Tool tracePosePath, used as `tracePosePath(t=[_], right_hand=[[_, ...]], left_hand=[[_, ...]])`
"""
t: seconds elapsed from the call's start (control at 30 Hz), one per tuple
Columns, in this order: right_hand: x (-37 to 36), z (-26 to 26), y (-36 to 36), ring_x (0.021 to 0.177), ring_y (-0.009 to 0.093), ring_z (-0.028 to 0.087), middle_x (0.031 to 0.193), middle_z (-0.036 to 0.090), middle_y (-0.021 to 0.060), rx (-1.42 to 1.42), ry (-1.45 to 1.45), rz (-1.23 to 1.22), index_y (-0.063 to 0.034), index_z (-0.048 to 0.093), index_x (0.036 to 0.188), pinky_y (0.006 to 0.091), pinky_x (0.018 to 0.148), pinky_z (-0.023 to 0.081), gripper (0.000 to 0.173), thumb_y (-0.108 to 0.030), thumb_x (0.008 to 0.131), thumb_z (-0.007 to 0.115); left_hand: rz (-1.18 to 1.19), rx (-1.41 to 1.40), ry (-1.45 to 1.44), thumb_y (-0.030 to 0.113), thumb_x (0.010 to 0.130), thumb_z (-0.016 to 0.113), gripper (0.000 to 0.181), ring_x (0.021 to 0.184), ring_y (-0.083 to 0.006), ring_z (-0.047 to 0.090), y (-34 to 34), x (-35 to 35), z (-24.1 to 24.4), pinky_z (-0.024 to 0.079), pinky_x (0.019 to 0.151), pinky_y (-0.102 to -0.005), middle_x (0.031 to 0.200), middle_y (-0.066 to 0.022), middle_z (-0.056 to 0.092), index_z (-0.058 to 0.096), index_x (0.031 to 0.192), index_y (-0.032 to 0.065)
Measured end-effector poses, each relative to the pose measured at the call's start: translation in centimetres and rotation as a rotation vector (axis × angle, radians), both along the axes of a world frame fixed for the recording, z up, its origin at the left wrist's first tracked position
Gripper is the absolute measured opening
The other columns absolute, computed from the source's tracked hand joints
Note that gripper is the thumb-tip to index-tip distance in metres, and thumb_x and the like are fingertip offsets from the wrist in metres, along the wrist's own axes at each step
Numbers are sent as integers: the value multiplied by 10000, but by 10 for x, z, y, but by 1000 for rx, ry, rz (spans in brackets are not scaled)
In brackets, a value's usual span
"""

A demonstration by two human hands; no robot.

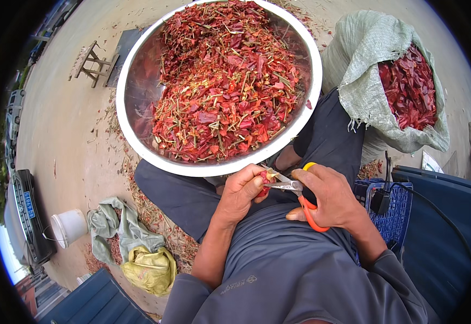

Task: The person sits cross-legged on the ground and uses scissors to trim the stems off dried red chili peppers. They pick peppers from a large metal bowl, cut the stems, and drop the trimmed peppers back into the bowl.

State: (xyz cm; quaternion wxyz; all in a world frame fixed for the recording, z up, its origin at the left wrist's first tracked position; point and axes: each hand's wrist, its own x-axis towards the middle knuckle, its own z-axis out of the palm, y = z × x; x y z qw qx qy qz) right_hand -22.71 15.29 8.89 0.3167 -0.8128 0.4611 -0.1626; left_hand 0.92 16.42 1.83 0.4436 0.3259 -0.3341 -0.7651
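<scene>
My left hand [239, 193] pinches a dried red chili pepper [264, 187] with a pale stem end. My right hand [329, 195] holds scissors [309, 210] with orange and yellow handles, their blades spread around the pepper's stem end. Just beyond both hands, a large metal basin [219, 169] is tilted towards me, holding cut red pepper pieces [231, 101] mixed with stems and seeds. At the upper right stands a pale green woven sack [365, 52], its mouth folded back around whole dried red peppers [409, 89].
A blue plastic crate [385, 218] with a black cable is close by my right side. On the left are a white bucket [70, 227], a grey-green sack [138, 233], a yellow sack [150, 270] and a small wooden stool [91, 65]. Pepper scraps litter the ground.
</scene>
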Motion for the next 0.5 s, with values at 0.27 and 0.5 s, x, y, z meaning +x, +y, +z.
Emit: tracePosePath(t=[0.27, 0.5], right_hand=[[3, -10, 15, 588, 259, 595, 710, 563, 84, -150, 18, -45, -23, 645, 1087, 376, 544, 495, 630, -473, 704, 862], [-16, -13, 12, 576, 96, 527, 654, 562, 20, 744, -487, 98, -23, 659, 1067, 275, 536, 422, 519, -404, 781, 868]], left_hand=[[-61, 83, 152, 269, 1018, 585, 312, 556, -90, 378, 2, 3, -4, 306, 521, -241, 706, -15, 484, 568, 1093, -34], [-121, -16, 180, 296, 1015, 616, 318, 624, -75, 436, 3, -1, -3, 346, 549, -237, 770, -19, 534, 626, 1009, -22]])
